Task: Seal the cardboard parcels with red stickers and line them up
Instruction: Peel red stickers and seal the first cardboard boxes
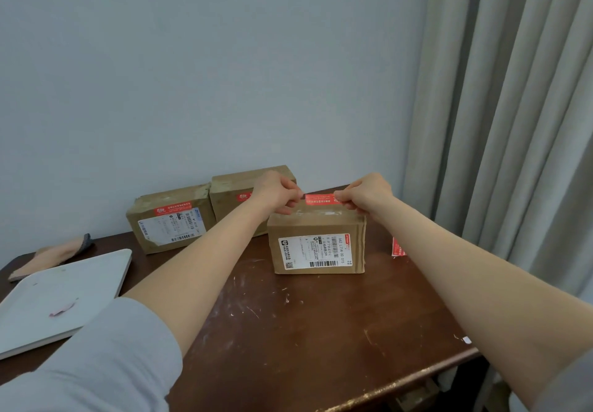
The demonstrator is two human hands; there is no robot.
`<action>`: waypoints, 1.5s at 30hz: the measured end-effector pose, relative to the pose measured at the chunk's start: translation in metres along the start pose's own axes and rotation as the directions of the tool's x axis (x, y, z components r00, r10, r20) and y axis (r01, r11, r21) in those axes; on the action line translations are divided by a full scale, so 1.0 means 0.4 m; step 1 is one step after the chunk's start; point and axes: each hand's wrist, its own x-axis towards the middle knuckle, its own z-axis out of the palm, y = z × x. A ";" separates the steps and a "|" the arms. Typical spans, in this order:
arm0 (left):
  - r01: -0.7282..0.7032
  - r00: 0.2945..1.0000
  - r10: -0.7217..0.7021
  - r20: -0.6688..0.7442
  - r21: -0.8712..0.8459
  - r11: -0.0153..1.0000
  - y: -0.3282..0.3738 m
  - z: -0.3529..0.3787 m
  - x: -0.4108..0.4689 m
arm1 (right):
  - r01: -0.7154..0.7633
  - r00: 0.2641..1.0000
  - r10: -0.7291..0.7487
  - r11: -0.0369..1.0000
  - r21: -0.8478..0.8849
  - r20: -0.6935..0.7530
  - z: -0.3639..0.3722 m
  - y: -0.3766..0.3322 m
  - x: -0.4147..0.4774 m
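- Dark, scuffed wooden table [288,331] fronts a pale blue-grey wall [192,59]; a white tray [48,299] sits at eight o'clock.
- At ten o'clock the left parcel [167,225] and second parcel [231,193] touch side by side, each bearing a red sticker. Those two look done.
- Left hand [276,192] and right hand [365,193] each pinch one end of a red seal sticker [319,200], stretched over the third parcel [316,251] at twelve o'clock. Pressing it down and lining up remain.
- Spare sticker [398,248] lies at two o'clock; a grey curtain [513,123] hangs at three.
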 end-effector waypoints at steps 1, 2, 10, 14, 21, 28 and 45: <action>0.008 1.000 -0.008 -0.001 -0.024 1.000 -0.007 0.000 0.000 | -0.006 1.000 0.006 1.000 0.010 0.005 0.001 0.001 0.001; 0.010 1.000 -0.010 -0.005 -0.044 0.999 -0.013 0.001 0.000 | -0.010 1.000 0.010 1.000 0.020 0.010 0.003 0.003 0.001; -0.010 1.000 0.008 -0.013 -0.082 0.997 -0.029 0.016 0.005 | -0.027 0.999 0.025 0.997 0.076 0.026 0.010 -0.001 0.005; -0.020 1.000 0.018 -0.011 -0.148 0.989 -0.005 0.023 -0.009 | 0.013 1.000 -0.013 0.997 0.071 -0.009 0.012 -0.003 0.006; -0.083 0.995 0.084 -0.050 0.024 0.996 0.006 0.026 -0.019 | 0.041 0.999 -0.039 0.996 0.079 -0.028 0.022 -0.006 0.003; -0.058 0.997 0.056 -0.051 -0.034 0.998 -0.010 0.009 -0.017 | 0.039 0.999 -0.037 0.996 0.081 -0.022 0.023 -0.012 -0.007; -0.044 0.990 0.077 -0.120 0.256 0.966 -0.032 0.043 0.002 | 0.044 0.997 -0.062 0.956 -0.290 -0.053 0.067 0.005 0.024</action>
